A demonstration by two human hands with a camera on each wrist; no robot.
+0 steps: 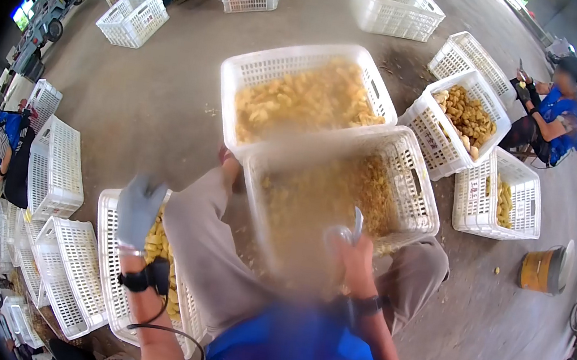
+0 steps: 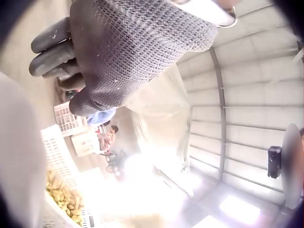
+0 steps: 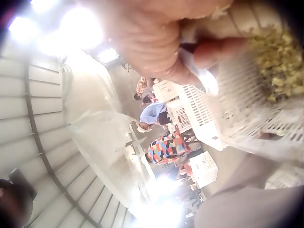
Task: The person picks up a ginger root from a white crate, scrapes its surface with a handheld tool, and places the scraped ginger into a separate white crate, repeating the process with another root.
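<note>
My left hand (image 1: 140,210), in a grey knit glove, is over the white crate at my left, which holds yellow ginger (image 1: 158,239). In the left wrist view the glove's fingers (image 2: 53,35) are loosely extended with nothing between them. My bare right hand (image 1: 357,256) grips a small, shiny metal tool (image 1: 358,222) with a blade-like end; its exact kind is blurred. This hand is above the near edge of a white crate (image 1: 417,169) between my knees, with yellowish-brown scraps (image 1: 375,184) inside. Beyond it, another crate (image 1: 297,56) holds pale ginger (image 1: 307,95).
At the right are a crate of brown ginger (image 1: 468,116), a lower crate (image 1: 471,204) and an orange-black bucket (image 1: 542,270). Stacked white crates (image 1: 57,168) stand at the left. A seated person in blue (image 1: 559,117) works at the right; others sit farther off.
</note>
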